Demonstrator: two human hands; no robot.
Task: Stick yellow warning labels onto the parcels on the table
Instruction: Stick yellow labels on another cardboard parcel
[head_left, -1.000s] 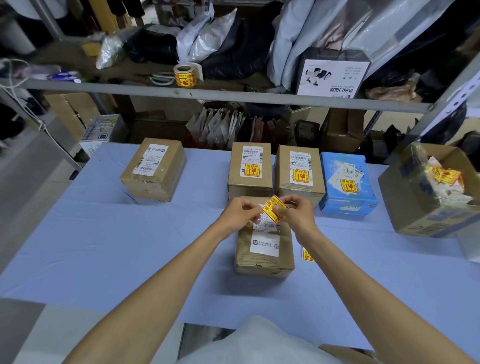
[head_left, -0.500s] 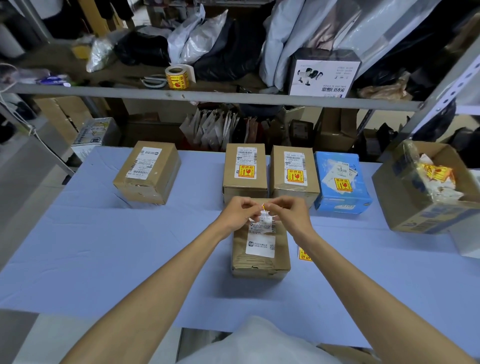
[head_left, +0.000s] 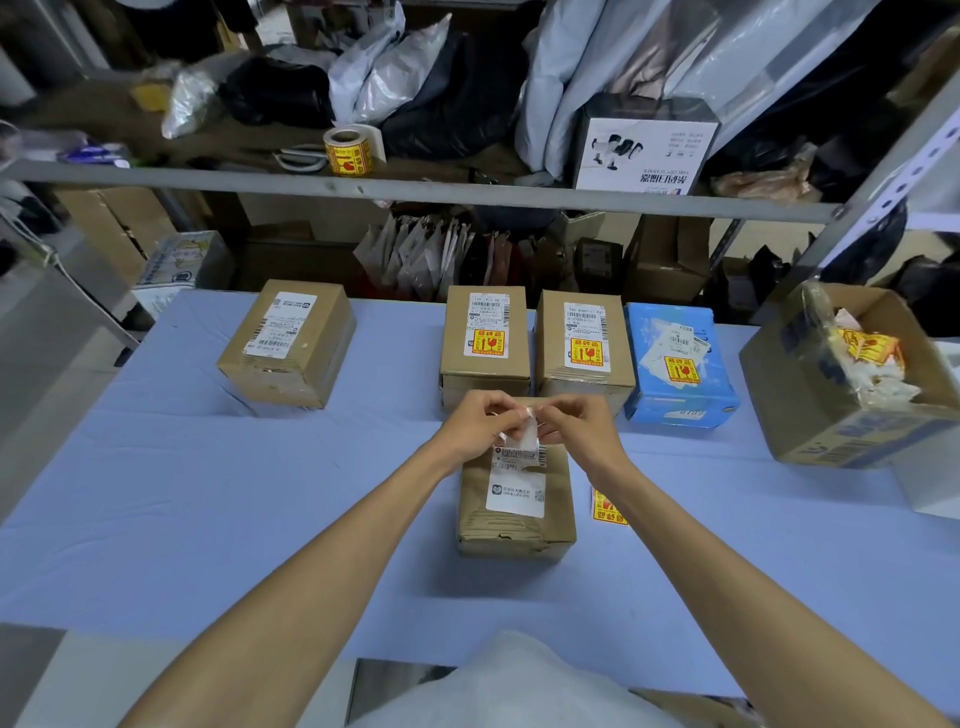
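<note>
Both my hands meet above the far end of a small brown parcel (head_left: 516, 499) in the middle of the table. My left hand (head_left: 475, 423) and my right hand (head_left: 576, 426) pinch one label (head_left: 524, 436) between them; only its white back shows. Another yellow warning label (head_left: 605, 506) lies on the blue tablecloth just right of that parcel. Behind stand two brown parcels (head_left: 485, 338) (head_left: 584, 343) and a blue one (head_left: 675, 358), each bearing a yellow label. A brown parcel (head_left: 288, 343) at the far left carries only a white shipping label.
An open cardboard box (head_left: 841, 415) with crumpled label backings stands at the right edge. A roll of yellow labels (head_left: 350, 150) sits on the metal shelf behind the table, beside scissors. Bags and boxes crowd the shelves.
The label showed its yellow face a second ago; it has turned so that only its white back shows. My hands stayed together over the parcel's far end.
</note>
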